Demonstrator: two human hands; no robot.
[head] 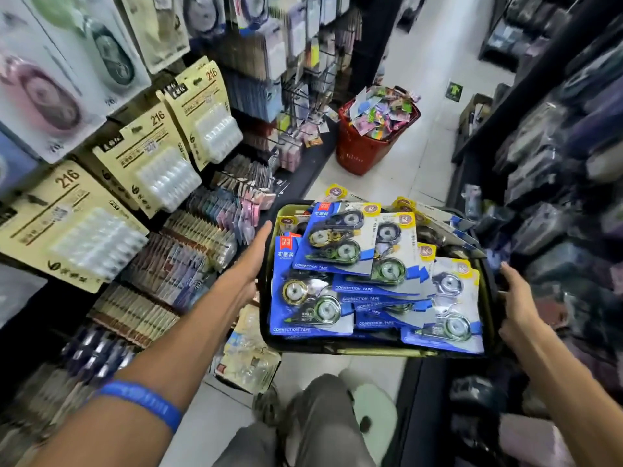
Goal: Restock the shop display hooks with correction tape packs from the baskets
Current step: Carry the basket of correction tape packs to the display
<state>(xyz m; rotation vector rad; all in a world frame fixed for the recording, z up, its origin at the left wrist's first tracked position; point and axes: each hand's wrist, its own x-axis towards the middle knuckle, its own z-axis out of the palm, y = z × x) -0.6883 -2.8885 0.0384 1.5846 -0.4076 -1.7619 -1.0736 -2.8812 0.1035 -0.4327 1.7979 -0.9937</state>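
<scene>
Left hand (pixel 258 251) lay flat, fingers straight, against the basket (pixel 371 350) side; right hand (pixel 517 301) curled over its rim. Packs (pixel 323 261) inside: a dozen-odd, overlapping. One red basket (pixel 362 148) beyond.

far up the aisle, a red basket (pixel 371 143) heaped with mixed colourful packets, standing on pale floor tiles (pixel 421 96). near left, kraft-coloured cards (pixel 148 156) printed 216 hanging in a row. dark blurred shelving (pixel 556 163) along the right. pale round stool (pixel 371 409) near bottom, under grey trouser legs (pixel 313 416).
</scene>
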